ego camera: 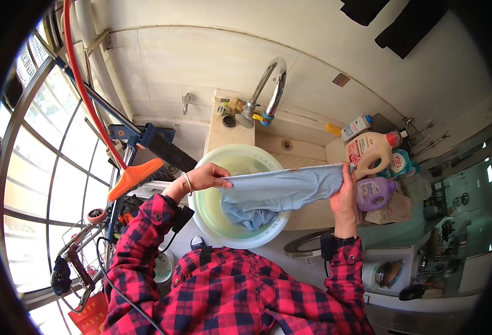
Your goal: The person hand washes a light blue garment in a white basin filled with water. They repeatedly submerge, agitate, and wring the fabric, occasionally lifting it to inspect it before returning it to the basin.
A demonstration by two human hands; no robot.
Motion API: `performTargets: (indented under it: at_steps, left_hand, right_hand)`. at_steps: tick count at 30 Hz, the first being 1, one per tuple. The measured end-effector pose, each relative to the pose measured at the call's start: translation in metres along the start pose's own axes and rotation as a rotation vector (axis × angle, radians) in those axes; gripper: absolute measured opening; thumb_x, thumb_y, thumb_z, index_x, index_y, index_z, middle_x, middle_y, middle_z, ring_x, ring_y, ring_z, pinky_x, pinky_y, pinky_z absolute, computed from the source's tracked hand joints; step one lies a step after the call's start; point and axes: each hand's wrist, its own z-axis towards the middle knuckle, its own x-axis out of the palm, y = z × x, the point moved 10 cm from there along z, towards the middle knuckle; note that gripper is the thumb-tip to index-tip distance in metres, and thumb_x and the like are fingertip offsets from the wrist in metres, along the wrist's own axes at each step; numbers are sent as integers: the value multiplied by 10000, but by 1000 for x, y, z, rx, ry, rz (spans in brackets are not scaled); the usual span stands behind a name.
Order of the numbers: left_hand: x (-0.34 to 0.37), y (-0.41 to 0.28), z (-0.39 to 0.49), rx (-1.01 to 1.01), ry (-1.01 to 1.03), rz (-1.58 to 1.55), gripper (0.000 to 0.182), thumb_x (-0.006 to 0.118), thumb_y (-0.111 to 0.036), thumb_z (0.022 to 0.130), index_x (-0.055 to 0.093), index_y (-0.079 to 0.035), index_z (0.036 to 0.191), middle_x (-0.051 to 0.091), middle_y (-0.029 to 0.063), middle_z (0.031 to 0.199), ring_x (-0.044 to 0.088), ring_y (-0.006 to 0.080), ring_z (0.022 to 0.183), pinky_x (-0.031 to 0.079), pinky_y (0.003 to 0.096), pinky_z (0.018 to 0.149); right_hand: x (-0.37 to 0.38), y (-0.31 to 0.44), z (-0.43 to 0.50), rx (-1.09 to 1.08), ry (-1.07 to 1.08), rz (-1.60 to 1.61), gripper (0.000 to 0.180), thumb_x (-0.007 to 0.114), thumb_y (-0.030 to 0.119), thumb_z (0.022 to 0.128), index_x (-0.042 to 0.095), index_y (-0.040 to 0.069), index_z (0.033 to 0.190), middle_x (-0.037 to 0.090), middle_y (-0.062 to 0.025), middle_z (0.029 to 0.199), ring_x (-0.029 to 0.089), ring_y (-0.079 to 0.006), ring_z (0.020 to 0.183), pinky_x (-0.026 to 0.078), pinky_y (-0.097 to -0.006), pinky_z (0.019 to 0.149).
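Note:
A light blue cloth garment [279,190] stretches between my two hands, its upper edge pulled nearly straight. My left hand [206,178] pinches one end of that edge between thumb and fingers. At the other end, my right hand [343,197] grips the cloth with the fingers pointing up. The lower part of the garment sags in folds into a pale green plastic basin [202,228], which bears writing on its rim. Greenish water [210,201] shows in the basin. How far the cloth dips into it is hidden by the folds.
Behind the basin a curved chrome faucet [277,83] rises over a stone sink [304,146]. Detergent bottles, one cream [365,146] and one purple [371,193], stand close to my right hand. An orange squeegee head [135,179] and a black brush [172,153] lie to the left.

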Motion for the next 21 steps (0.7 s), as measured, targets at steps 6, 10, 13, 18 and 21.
performTargets:
  at_steps: [6,10,13,18,21]
  left_hand:
    - [-16,-3,20,115,-134,-227,301,549,-351,954,624,-64,900,511,-79,735,460,34,702,405,210,613]
    - [-30,-12,32,74,-233,-177,304,559,-350,949,622,-58,893,476,-92,710,414,23,624,355,190,544]
    - [-39,-21,37,63,-271,-100,306,564,-351,947,624,-58,883,469,-96,701,411,22,626,352,194,542]
    - [-42,-25,43,74,-241,-126,311,560,-336,952,629,-48,859,471,-102,712,396,17,632,345,193,556]
    - [-42,-28,44,93,-243,-106,311,557,-325,955,632,-34,875,478,-101,723,397,15,648,351,191,569]
  right_hand:
    - [-22,6,8,-20,-24,1,320,570,295,942,523,61,1155,547,-29,1090,529,-158,1014,432,-318,879]
    - [-26,11,11,-15,-15,10,425,550,292,951,466,59,1297,539,-55,1252,523,-197,1138,424,-350,949]
    - [-30,15,10,-23,-39,30,329,566,285,944,516,68,1185,550,-33,1139,529,-176,1062,429,-334,905]
    - [-33,13,10,4,-30,70,268,569,276,944,546,86,1131,562,-12,1086,537,-161,1026,436,-330,884]
    - [-38,8,12,26,-19,80,272,565,274,946,542,88,1143,562,-11,1099,537,-162,1034,436,-333,889]
